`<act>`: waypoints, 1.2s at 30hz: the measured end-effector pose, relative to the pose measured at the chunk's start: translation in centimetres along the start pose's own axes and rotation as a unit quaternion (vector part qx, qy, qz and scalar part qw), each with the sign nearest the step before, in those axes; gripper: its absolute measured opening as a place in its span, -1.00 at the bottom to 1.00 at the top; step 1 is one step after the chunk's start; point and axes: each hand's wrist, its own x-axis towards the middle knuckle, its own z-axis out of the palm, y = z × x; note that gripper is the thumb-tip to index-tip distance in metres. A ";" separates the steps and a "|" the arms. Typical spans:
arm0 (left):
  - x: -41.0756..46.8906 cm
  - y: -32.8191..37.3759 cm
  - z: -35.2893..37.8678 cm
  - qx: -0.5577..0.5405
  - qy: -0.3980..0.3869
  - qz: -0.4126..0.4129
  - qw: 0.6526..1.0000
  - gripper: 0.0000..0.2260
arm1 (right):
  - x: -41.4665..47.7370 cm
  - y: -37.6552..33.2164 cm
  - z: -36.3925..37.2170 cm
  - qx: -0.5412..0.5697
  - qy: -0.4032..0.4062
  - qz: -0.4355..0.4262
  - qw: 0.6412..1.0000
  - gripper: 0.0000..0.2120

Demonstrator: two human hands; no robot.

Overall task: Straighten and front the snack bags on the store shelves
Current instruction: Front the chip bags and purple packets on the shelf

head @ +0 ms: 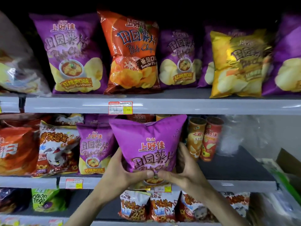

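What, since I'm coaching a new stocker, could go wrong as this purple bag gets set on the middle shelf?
The left hand and right hand squeeze the purple bag low down; chips may get crushed.
The orange canister stands close beside the right hand's fingers; a nudge might topple it.
The bag overhangs a price tag, possibly hiding it.

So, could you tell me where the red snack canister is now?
Head view: the red canister stands on the middle shelf, right of centre, just right of the orange canister near the held purple bag.
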 end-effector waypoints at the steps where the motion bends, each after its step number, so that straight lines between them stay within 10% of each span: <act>1: 0.0 0.8 0.1 0.009 -0.003 0.014 1.000 -0.42 | -0.2 -0.8 -0.3 0.001 0.010 -0.010 1.000 -0.18; 25: 9.5 20.1 1.5 0.146 0.006 0.326 0.934 -0.36 | 6.2 -17.9 -10.0 -0.042 0.212 -0.279 0.936 -0.17; 36: 14.2 16.6 4.0 0.168 0.059 0.268 0.947 -0.54 | 12.4 -13.9 -10.3 -0.182 0.279 -0.139 0.933 -0.19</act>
